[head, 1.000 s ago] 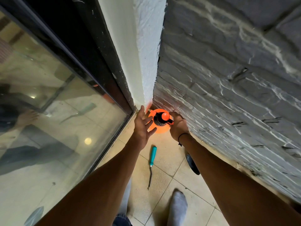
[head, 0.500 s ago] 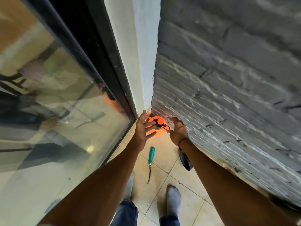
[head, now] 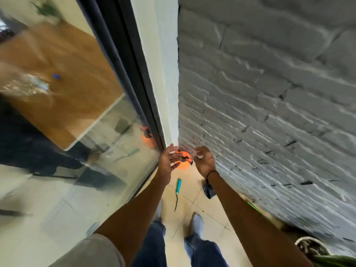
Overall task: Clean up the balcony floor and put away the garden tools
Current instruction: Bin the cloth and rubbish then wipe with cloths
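— What is seen nearest the camera?

— Two legs in blue denim jeans [head: 200, 251] and grey socks are planted on the beige tiled balcony floor [head: 194, 191]. A white-rimmed plant pot [head: 308, 245] is cut off at the lower right edge.

— And on the tiles ahead of the feet?

— A slim hand tool with a teal handle and a dark bent metal shaft [head: 177, 191] is laid flat, well apart from both hands. A dark rounded object [head: 209, 189] is partly hidden beside the right forearm; what it is cannot be told.

— How are the hands held?

— The left hand [head: 169, 160] is spread wide with straight fingers at the left side of the orange round spray bottle with a black pump top [head: 183, 162]. The right hand [head: 205, 162], a dark band at its wrist, is held open with loosely bent fingers beside the bottle's right side. Contact cannot be made out for either.

— Where is the bottle placed?

— It is stood in the far corner, between the black-framed glass door [head: 123, 93] and the grey rough stone wall [head: 269, 112], at the foot of a white plastered pillar [head: 161, 74].
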